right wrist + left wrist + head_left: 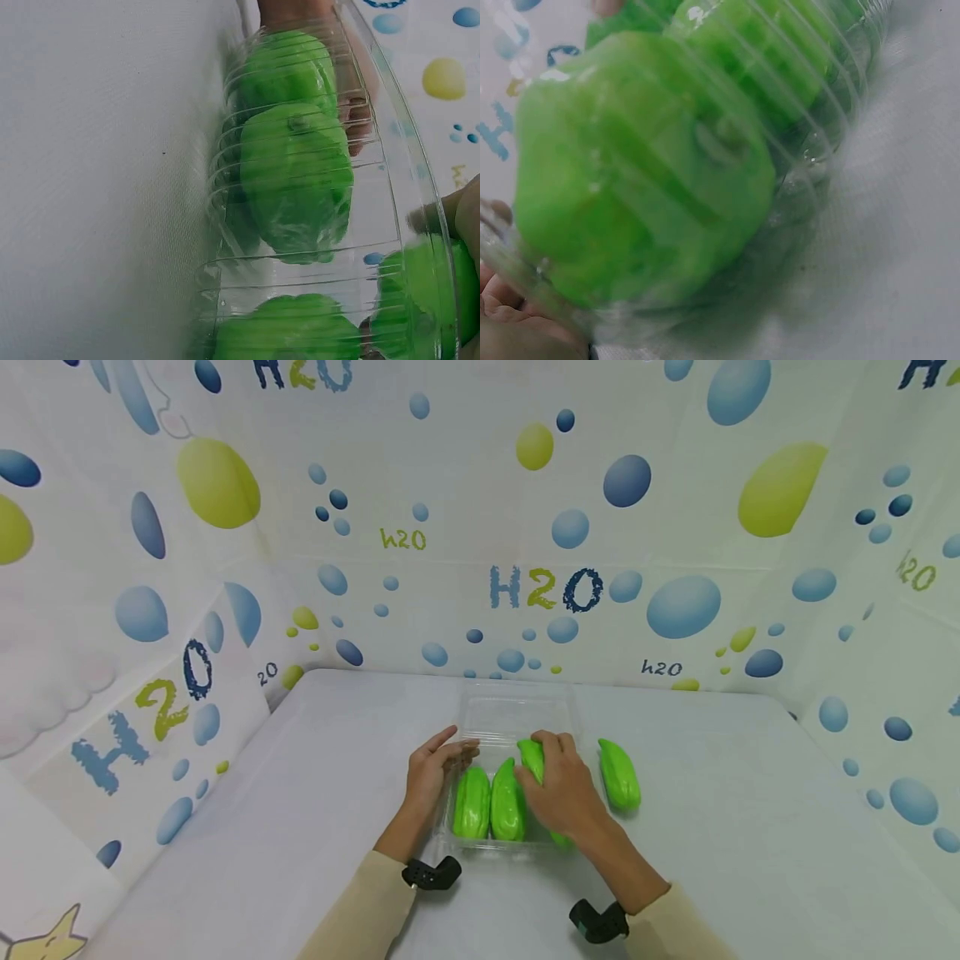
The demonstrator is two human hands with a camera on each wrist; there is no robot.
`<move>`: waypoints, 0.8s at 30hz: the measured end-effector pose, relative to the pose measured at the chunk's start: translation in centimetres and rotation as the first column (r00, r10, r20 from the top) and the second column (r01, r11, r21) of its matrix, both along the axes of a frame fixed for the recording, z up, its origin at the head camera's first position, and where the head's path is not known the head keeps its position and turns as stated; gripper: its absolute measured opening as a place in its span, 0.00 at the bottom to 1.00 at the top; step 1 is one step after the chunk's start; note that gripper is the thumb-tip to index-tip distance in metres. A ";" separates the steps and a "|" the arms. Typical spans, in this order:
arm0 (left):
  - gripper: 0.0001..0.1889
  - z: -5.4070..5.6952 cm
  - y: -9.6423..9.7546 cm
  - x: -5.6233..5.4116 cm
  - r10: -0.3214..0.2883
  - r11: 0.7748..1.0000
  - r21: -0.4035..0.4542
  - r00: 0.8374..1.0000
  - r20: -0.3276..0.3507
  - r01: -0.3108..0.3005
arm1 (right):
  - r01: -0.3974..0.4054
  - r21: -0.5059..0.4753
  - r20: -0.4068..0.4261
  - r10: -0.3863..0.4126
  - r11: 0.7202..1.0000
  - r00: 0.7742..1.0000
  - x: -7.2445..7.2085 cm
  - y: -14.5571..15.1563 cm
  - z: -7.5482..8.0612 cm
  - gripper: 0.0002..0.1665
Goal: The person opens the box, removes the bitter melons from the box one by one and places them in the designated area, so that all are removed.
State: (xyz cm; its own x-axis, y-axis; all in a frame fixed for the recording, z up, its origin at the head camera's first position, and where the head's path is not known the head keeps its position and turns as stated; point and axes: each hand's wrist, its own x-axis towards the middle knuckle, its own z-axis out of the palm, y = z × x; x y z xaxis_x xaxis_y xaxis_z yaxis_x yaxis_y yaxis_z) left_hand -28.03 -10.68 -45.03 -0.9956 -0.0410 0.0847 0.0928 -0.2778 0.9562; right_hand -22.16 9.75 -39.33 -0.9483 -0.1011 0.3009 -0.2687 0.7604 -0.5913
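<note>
A clear plastic box [504,845] lies on the table with its lid [517,710] folded back behind it. Two glossy green gourd-like vegetables, a left one [472,803] and a middle one [508,802], lie side by side inside. My right hand [561,789] grips another green gourd-like vegetable [531,758] over the right part of the box. Below that hand, one more green gourd-like vegetable [289,330] shows through the box wall. At the box's left side, my left hand [429,777] rests with its fingers extended near the back left corner.
Right of the box, a green gourd-like vegetable [619,775] lies on the white tabletop [720,827]. Behind and to both sides, a white curtain [450,468] printed with blue and yellow drops encloses the table. Each wrist wears a black camera mount [432,873].
</note>
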 end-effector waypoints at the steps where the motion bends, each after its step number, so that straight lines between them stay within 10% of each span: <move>1: 0.27 0.0 0.0 0.0 0.000 1.000 -0.002 1.000 0.000 0.000 | 0.002 0.001 0.002 -0.002 1.000 1.000 0.0 0.0 0.0 0.30; 24: 0.27 0.1 0.1 0.1 -0.012 1.000 0.015 1.000 -0.005 0.012 | -0.001 -0.049 -0.081 -0.003 0.999 0.997 -1.5 1.2 1.1 0.29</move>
